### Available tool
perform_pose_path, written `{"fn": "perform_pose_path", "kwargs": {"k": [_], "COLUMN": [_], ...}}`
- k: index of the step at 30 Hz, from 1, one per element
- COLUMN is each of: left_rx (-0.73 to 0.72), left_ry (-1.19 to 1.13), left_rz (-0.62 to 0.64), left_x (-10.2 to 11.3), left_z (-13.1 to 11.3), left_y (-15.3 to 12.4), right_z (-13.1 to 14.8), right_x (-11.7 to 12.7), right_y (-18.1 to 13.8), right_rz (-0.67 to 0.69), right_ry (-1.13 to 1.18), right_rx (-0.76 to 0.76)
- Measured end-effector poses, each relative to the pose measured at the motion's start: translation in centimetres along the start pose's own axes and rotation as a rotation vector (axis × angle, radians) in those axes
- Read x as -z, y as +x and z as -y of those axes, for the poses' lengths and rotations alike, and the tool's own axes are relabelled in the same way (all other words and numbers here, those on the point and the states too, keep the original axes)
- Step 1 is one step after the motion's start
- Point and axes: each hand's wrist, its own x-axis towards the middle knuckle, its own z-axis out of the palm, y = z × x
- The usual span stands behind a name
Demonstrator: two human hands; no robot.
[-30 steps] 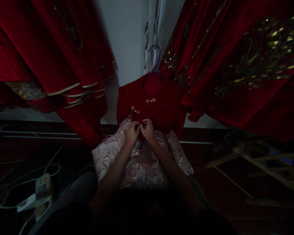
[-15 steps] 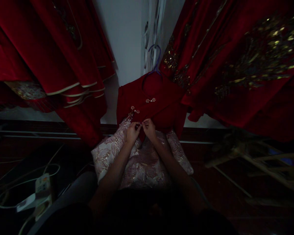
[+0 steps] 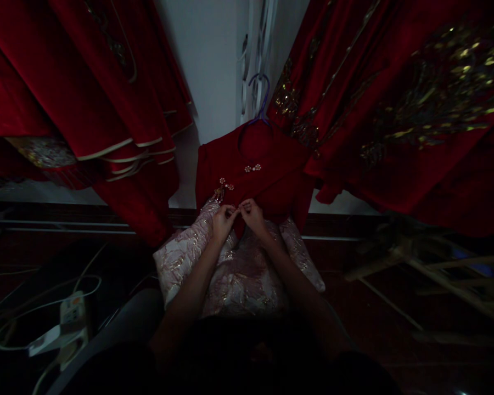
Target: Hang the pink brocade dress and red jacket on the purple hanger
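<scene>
A red garment [image 3: 267, 175] on a purple hanger [image 3: 262, 99] lies in front of me, with flower-shaped beaded fastenings [image 3: 253, 168] on its chest. Over my lap is a pale pink brocade cloth [image 3: 247, 285] with a shiny pattern. My left hand [image 3: 223, 219] and my right hand [image 3: 252, 213] meet at the lower front of the red garment. Both are closed in a pinch, fingertips nearly touching. What sits between the fingertips is too small and dark to make out.
Red garments with pale trim [image 3: 107, 109] hang at the left, and sequined red ones [image 3: 436, 109] at the right. A power strip [image 3: 72, 323] with white cables lies at lower left. A wooden frame [image 3: 432, 269] stands at right.
My right hand has shifted very slightly at the fingertips. Otherwise the hands and the red garment hold their places.
</scene>
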Motion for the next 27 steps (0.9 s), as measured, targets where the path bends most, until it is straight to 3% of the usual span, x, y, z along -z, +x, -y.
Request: {"fn": "perform_pose_path", "kwargs": {"k": [7, 15, 19, 23, 27], "left_rx": [0.006, 0.137, 0.115, 0.239, 0.335], "left_ry": [-0.046, -0.354, -0.375, -0.500, -0.467], "left_rz": [0.012, -0.016, 0.068, 0.126, 0.163], "left_x": [0.0, -0.4, -0.1, 0.1, 0.0], "left_z": [-0.5, -2.3, -3.5, -4.3, -4.8], "left_y": [-0.2, 0.6, 1.8, 2.0, 1.6], "right_z": [0.0, 1.3, 2.6, 3.9, 4.7], "right_x": [0.7, 0.9, 1.9, 3.6, 5.4], "right_y": [0.0, 0.5, 0.4, -0.4, -1.3], "right_rz": [0.092, 0.276, 0.291, 0.239, 0.297], "right_ry": [0.077, 0.323, 0.217, -0.040, 0.046], "right_rx": [-0.061, -0.186, -0.060, 0.132, 0.103]}}
